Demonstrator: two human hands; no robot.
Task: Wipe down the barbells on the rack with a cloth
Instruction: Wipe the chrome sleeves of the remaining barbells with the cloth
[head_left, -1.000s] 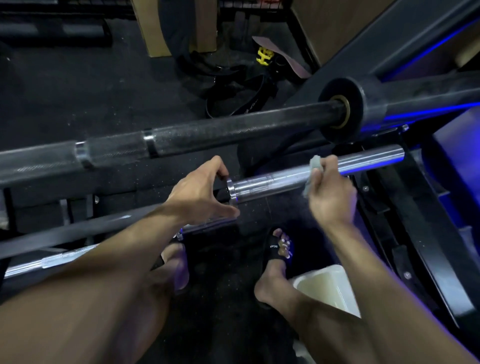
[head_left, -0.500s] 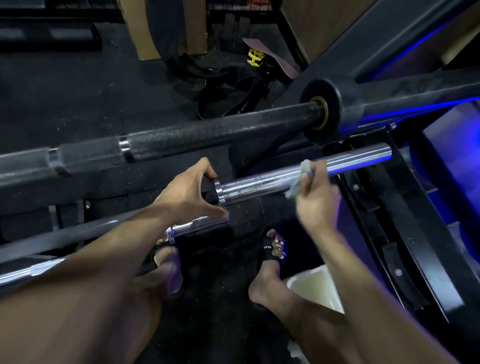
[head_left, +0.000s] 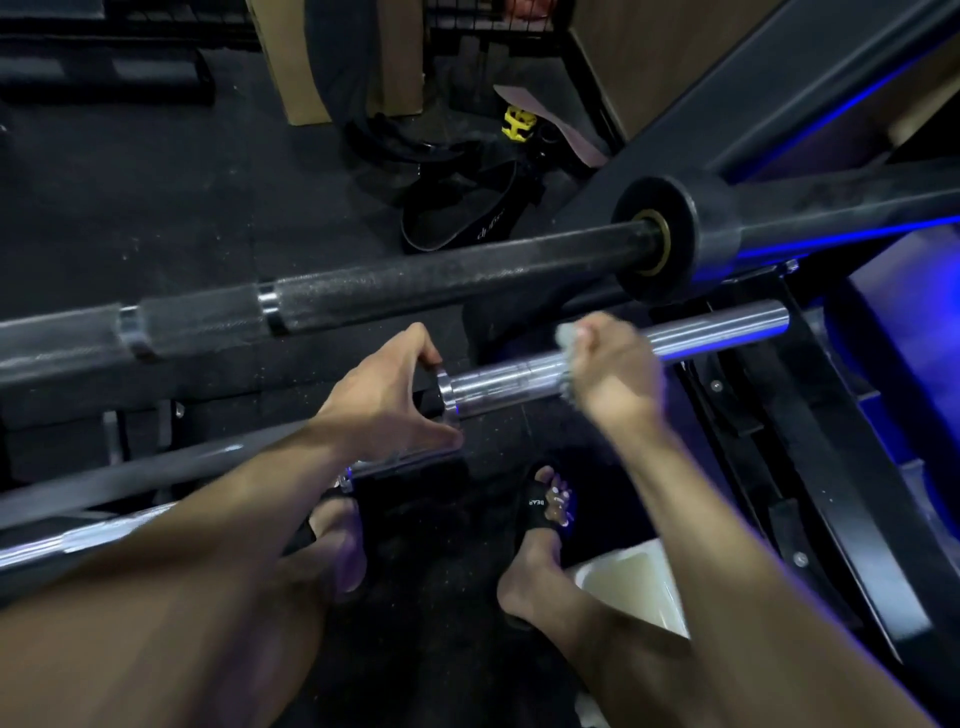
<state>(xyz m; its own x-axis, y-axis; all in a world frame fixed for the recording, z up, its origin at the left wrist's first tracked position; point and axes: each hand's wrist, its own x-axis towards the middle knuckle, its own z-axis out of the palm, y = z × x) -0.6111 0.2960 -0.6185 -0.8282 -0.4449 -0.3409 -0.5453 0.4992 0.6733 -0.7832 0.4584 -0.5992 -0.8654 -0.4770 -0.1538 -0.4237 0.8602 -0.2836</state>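
A chrome barbell sleeve (head_left: 717, 330) runs from centre to the right, resting on the black rack (head_left: 831, 467). My right hand (head_left: 613, 374) grips a grey cloth (head_left: 569, 338) wrapped over the sleeve near its middle; the hand is motion-blurred. My left hand (head_left: 384, 400) grips the bar at the sleeve's collar (head_left: 445, 387), fingers over the top and thumb underneath. A thick black barbell (head_left: 415, 283) lies above and behind, its black collar (head_left: 660, 239) at the right. A third bar (head_left: 78, 538) shows lower left, partly hidden by my forearm.
My feet in black slides (head_left: 540, 512) stand on dark rubber flooring. A white tub (head_left: 634, 587) sits by my right foot. A black belt (head_left: 462, 218), straps and a yellow clip (head_left: 519, 124) lie on the floor behind. Blue-lit equipment fills the right edge.
My right hand with the cloth has slid left along the chrome sleeve, closer to the collar. My left hand keeps its hold at the collar.
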